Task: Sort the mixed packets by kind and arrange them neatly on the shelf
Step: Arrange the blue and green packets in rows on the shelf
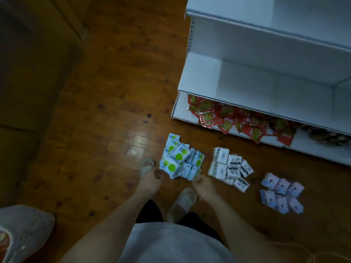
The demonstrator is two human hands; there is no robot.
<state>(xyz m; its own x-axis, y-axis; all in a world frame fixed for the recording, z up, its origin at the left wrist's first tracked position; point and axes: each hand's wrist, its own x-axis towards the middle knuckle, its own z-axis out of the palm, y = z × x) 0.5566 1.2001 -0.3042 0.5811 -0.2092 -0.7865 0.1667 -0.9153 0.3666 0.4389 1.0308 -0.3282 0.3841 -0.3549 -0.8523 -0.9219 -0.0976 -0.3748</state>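
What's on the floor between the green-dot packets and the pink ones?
In the head view, a pile of white packets lies between the green-dot packets and the pink packets.

- Beneath us runs a dark, knotted wooden plank floor (pixel 106 76), with a pale glare of light (pixel 137 141) up and left of our hands.
- Far left we see a dim brown cabinet (pixel 32 63).
- A grey perforated basket (pixel 26 224) sits below-left.
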